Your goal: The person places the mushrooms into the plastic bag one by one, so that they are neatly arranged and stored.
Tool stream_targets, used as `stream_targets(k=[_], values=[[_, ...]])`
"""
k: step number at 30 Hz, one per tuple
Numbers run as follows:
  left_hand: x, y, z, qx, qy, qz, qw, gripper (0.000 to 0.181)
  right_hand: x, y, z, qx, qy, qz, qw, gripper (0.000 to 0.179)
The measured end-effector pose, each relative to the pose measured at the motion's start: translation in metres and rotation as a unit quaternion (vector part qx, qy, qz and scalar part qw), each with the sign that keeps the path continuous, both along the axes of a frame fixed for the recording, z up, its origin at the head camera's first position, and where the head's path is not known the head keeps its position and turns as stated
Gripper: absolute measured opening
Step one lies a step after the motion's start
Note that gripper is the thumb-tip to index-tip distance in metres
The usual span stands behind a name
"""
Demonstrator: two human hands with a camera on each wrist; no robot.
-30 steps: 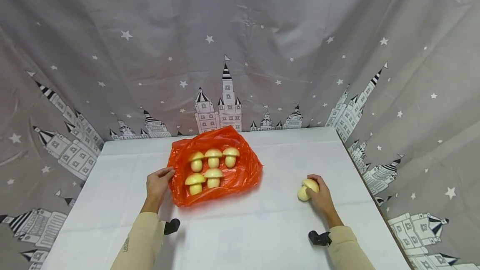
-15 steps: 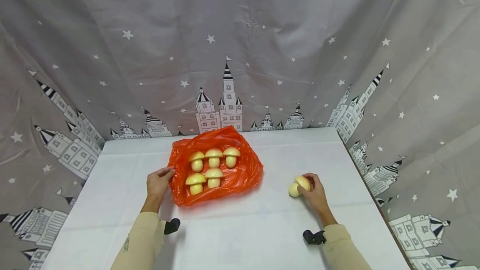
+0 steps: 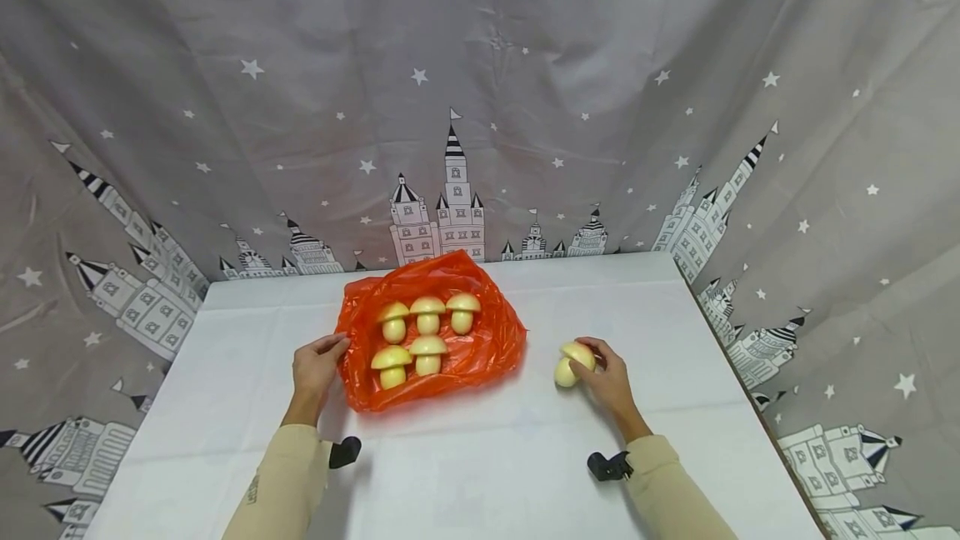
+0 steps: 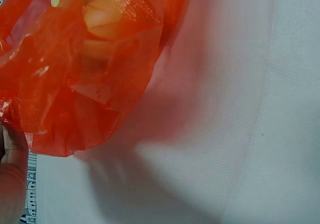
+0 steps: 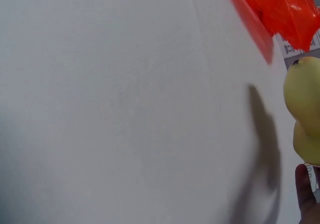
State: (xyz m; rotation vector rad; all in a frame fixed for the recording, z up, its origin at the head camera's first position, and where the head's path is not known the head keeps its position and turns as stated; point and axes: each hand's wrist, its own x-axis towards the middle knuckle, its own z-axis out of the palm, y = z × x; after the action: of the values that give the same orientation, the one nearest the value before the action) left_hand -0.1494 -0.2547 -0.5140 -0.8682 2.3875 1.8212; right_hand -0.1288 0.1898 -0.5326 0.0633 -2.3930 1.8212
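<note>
A red plastic bag [image 3: 487, 361] lies open toward me on the table, with several pale yellow toy mushrooms [image 3: 428, 346] inside in two rows. My left hand [image 3: 315, 372] pinches the bag's left edge between thumb and fingers. To the right of the bag, my right hand [image 3: 606, 377] grips one more mushroom [image 3: 567, 371] by its cap, the stem pointing left and toward me. In the right wrist view this mushroom [image 5: 305, 93] hangs above the table, apart from the bag [image 5: 285, 8]. Through the thin plastic of the bag [image 4: 75, 93], the left wrist view shows a blurred yellow shape.
A white cloth covers the table [image 3: 465, 473]. Behind it and along both sides hangs a grey curtain [image 3: 337, 65] printed with stars and castles. The table's right edge [image 3: 750, 402] runs beyond my right hand.
My right hand has moved left with the mushroom, closer to the bag. The left hand, the bag and the mushrooms inside have stayed in place.
</note>
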Motion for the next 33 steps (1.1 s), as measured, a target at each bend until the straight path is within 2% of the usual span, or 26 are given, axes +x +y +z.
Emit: stream_targets(k=[6, 14, 21, 25, 31, 32, 33], values=[[0.001, 0.001, -0.001, 0.000, -0.002, 0.004, 1.0000, 0.038, -0.003, -0.009, 0.006, 0.017, 0.012, 0.030, 0.9993, 0.040], [0.002, 0.001, -0.002, 0.010, -0.005, 0.019, 0.9998, 0.036, -0.012, -0.016, 0.015, 0.013, -0.004, 0.057, 0.9983, 0.042], [0.002, -0.001, -0.004, 0.015, -0.002, 0.012, 0.9998, 0.038, -0.017, -0.024, 0.023, 0.009, -0.029, 0.062, 0.9976, 0.045], [0.002, 0.000, -0.004, 0.010, -0.002, 0.024, 0.9997, 0.037, -0.019, -0.028, 0.027, 0.013, -0.032, 0.071, 0.9969, 0.044], [0.002, -0.001, 0.000, 0.014, -0.009, 0.021, 0.9996, 0.037, -0.024, -0.032, 0.031, 0.037, -0.029, 0.079, 0.9957, 0.042], [0.002, -0.003, -0.002, 0.016, -0.007, 0.012, 0.9998, 0.038, -0.025, -0.032, 0.032, 0.039, -0.028, 0.081, 0.9955, 0.042], [-0.001, -0.005, -0.007, 0.016, -0.009, 0.016, 0.9997, 0.038, -0.026, -0.032, 0.032, 0.037, -0.028, 0.083, 0.9955, 0.041]])
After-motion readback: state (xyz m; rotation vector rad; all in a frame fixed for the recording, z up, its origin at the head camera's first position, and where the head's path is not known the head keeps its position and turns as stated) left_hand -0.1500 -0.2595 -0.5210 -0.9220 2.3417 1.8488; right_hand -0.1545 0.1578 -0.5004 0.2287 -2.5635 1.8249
